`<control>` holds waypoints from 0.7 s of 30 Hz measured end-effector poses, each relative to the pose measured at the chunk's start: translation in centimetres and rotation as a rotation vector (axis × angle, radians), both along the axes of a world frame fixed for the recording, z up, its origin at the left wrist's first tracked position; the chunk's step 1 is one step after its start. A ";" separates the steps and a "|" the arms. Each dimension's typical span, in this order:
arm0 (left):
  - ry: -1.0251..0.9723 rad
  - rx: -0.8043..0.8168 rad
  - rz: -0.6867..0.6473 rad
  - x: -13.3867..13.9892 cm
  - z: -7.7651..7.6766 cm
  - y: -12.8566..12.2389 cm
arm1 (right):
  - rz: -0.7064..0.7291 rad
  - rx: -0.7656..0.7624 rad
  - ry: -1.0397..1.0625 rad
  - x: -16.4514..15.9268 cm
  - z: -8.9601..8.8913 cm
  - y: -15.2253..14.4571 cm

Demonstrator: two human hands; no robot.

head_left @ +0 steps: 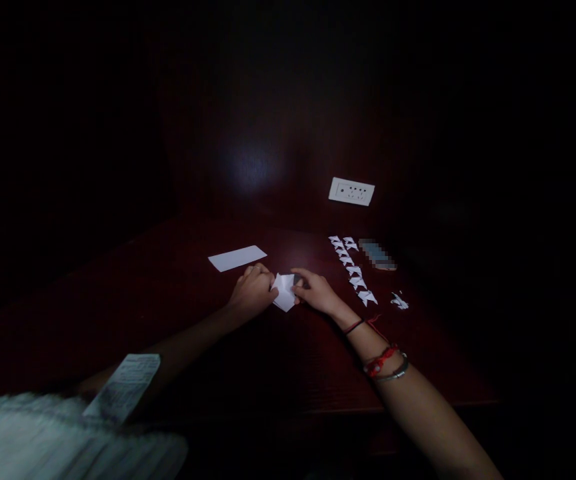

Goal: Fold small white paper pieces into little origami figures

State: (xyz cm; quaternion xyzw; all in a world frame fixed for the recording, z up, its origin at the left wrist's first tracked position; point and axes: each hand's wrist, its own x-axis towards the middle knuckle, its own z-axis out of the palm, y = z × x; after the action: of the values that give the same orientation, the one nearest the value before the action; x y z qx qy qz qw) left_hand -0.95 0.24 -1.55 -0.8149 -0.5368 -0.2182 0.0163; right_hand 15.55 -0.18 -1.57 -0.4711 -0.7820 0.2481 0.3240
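Between my two hands is a piece of white folded paper (284, 293), pointed at its lower end and creased down the middle. My left hand (253, 291) grips its left edge, the fingers curled and the thumb on the paper. On the right edge, my right hand (315, 291) pinches the paper between thumb and fingers. A flat white paper strip (238, 258) lies just beyond my left hand. To the right of my right hand, several small folded paper pieces (356, 271) form a slanting row.
A phone (378, 255), blurred out, lies right of the row. Nearer me is a small heap of white paper scraps (399, 301). A white socket plate (351, 191) is on the dark wall behind the dark red table (168, 280). Pale cloth (68, 443) shows at lower left.
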 end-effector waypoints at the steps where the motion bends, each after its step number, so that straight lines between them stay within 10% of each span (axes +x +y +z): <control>1: 0.022 -0.010 0.009 0.0 0.2 -0.2 | 0.011 0.018 -0.020 0.0 0.0 0.0; 21: 0.151 0.100 0.060 0.4 1.2 -1.6 | -0.094 0.020 -0.042 -1.1 0.0 0.3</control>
State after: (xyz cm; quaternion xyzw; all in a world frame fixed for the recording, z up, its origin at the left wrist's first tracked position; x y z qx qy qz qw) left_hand -0.56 -1.35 -0.37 -0.8107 -0.5467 -0.1820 0.1037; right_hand 14.46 0.09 -1.61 -0.5090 -0.7683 0.2148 0.3234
